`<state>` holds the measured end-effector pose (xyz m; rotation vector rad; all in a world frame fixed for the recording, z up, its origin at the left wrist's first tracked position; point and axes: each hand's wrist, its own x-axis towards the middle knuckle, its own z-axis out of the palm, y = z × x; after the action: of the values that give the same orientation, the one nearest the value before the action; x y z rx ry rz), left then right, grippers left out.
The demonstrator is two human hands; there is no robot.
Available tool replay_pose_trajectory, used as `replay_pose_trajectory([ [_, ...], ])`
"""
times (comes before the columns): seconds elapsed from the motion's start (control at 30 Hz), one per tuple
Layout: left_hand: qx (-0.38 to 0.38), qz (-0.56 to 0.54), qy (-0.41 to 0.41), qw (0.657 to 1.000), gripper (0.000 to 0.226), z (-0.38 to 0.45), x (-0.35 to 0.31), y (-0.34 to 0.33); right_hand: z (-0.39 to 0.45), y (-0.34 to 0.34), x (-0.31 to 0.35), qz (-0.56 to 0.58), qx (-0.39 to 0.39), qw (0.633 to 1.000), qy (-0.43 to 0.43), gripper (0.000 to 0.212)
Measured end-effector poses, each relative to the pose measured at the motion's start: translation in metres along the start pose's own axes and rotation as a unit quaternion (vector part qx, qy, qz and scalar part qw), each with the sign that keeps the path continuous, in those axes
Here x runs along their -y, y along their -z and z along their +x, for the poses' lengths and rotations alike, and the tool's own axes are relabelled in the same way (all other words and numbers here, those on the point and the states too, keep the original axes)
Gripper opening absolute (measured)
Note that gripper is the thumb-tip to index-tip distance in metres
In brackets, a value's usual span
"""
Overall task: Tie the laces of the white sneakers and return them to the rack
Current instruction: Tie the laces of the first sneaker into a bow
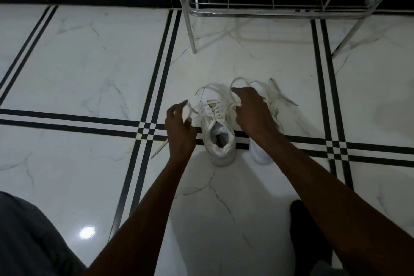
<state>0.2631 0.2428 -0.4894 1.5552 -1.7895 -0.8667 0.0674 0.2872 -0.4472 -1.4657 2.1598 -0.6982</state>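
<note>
Two white sneakers stand side by side on the floor [89,63], heels toward the camera, toes toward 12 o'clock. The left sneaker [218,127] is in full view; a dark label [221,140] lies on its insole, and its print is too small to read. No brand mark is legible on either shoe. The right sneaker [266,119] is largely covered by the right hand [253,114]; only its heel and toe area show. The laces [211,87] of the left sneaker are untied and run out to both sides. The left hand [179,127], at 9 o'clock of the left sneaker, has its fingers partly curled, with one lace passing between thumb and fingertips; a firm pinch cannot be confirmed. The right hand is palm-down with fingers bent, and a lace loop rises above it at 12 o'clock; whether the fingers grip it cannot be told. One metal rack [275,4] stands at 12 o'clock of the sneakers, well apart, with two legs visible.
</note>
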Motion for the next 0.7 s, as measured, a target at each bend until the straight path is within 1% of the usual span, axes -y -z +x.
replay_pose_trajectory([
  [0.03, 0.040, 0.046, -0.057, 0.997, 0.053, -0.003, 0.001, -0.003, 0.001, 0.002, 0.001, -0.003, 0.007, 0.999, 0.040, 0.046],
  [0.07, 0.071, 0.067, -0.082, 0.992, 0.049, -0.005, -0.002, -0.006, 0.002, 0.003, 0.002, 0.008, 0.035, 0.998, 0.061, 0.040],
  [0.1, 0.086, 0.074, -0.088, 0.990, 0.044, -0.007, -0.004, -0.006, 0.002, 0.004, 0.004, 0.014, 0.071, 0.995, 0.070, 0.036],
  [0.13, 0.087, 0.070, -0.086, 0.990, 0.036, -0.008, -0.006, -0.007, 0.000, 0.004, 0.006, 0.012, 0.097, 0.992, 0.075, 0.032],
  [0.17, 0.076, 0.060, -0.082, 0.992, 0.026, -0.008, -0.007, -0.007, -0.002, 0.004, 0.008, 0.006, 0.107, 0.991, 0.076, 0.029],
  [0.23, 0.058, 0.026, -0.055, 0.996, 0.006, -0.006, -0.002, -0.006, -0.006, 0.003, 0.008, 0.008, 0.093, 0.993, 0.077, 0.020],
  [0.33, 0.097, -0.045, 0.037, 0.994, 0.011, -0.006, 0.001, -0.006, -0.006, -0.006, 0.002, 0.033, 0.071, 0.996, 0.050, 0.008],
  [0.37, 0.098, -0.045, 0.044, 0.993, 0.013, -0.008, -0.003, -0.006, -0.005, -0.006, 0.001, 0.038, 0.077, 0.996, 0.033, 0.006],
  [0.43, 0.080, -0.020, 0.031, 0.996, 0.017, -0.013, -0.007, -0.009, -0.003, -0.006, -0.002, 0.026, 0.093, 0.995, 0.023, 0.006],
  [0.53, 0.066, -0.048, 0.055, 0.995, 0.018, -0.014, -0.009, -0.010, -0.003, -0.004, -0.005, 0.005, 0.101, 0.994, 0.031, 0.005],
  [0.6, 0.067, -0.055, 0.078, 0.993, 0.015, -0.013, -0.010, -0.010, -0.005, -0.005, -0.004, 0.002, 0.093, 0.995, 0.039, 0.005],
  [0.7, 0.053, -0.078, 0.099, 0.991, 0.012, -0.013, -0.013, -0.011, -0.009, -0.008, -0.001, 0.007, 0.063, 0.998, 0.018, 0.007],
])
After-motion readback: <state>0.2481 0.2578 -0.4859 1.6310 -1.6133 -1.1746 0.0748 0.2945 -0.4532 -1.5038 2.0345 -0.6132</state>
